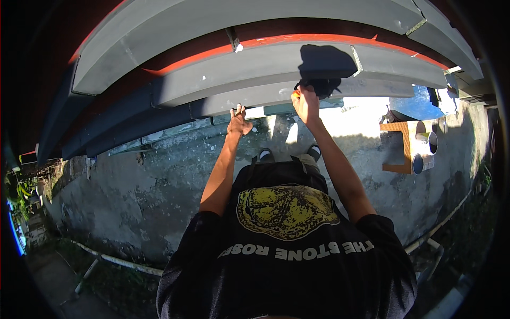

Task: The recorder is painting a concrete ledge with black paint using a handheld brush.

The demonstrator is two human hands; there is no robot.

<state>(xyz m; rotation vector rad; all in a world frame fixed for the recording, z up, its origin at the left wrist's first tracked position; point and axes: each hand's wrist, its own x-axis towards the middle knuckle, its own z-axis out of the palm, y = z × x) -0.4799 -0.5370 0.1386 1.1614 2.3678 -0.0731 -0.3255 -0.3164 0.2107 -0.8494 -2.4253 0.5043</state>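
A long grey slat or ledge (249,97) runs across in front of me, the lowest of several stacked grey boards. The fingertips of my left hand (239,123) rest on its lower edge, fingers apart and nothing held. Further right, my right hand (306,106) is raised against the same board with its fingers closed. A small orange thing (296,94) pokes out beside its thumb; its kind cannot be made out. Dark shadow falls over the board (325,63) just above this hand and hides detail around the fingertips.
Red strips (276,40) show between the upper grey boards. At right stands a brown woven-pattern plastic stool (408,146) with round cans (418,162) on it, near a blue sheet-like thing (417,106). Pale pipes (127,266) run behind me along the rough concrete floor (149,196).
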